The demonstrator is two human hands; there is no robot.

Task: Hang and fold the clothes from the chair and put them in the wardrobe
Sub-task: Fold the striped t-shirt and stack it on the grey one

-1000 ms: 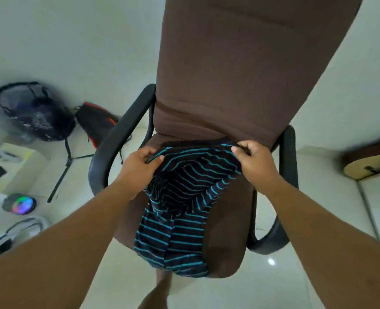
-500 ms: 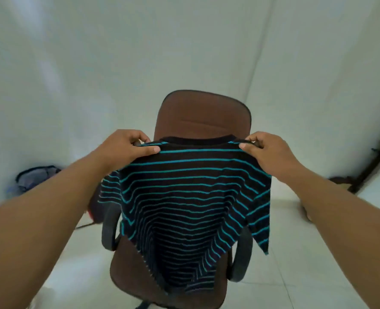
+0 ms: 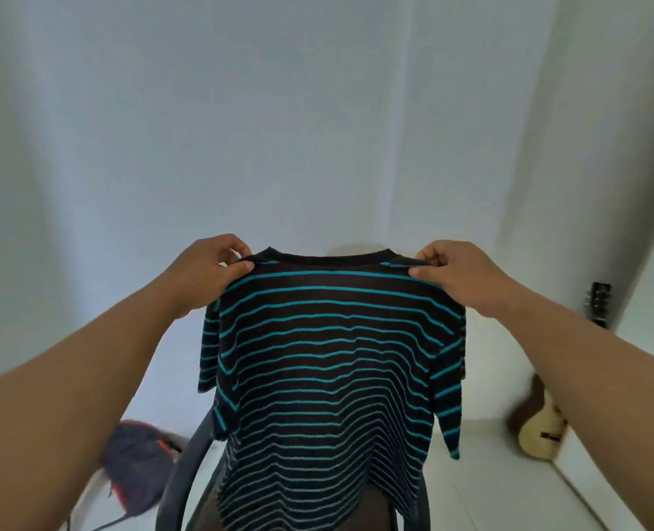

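left hand (image 3: 206, 270) and right hand (image 3: 456, 270) each pinching a shoulder of striped t-shirt (image 3: 325, 373), spread hanging before office chair (image 3: 187, 465)

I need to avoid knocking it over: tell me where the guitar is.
In the head view, the pale wooden guitar leans against the wall at far right, on the floor, right of the black teal-striped t-shirt.
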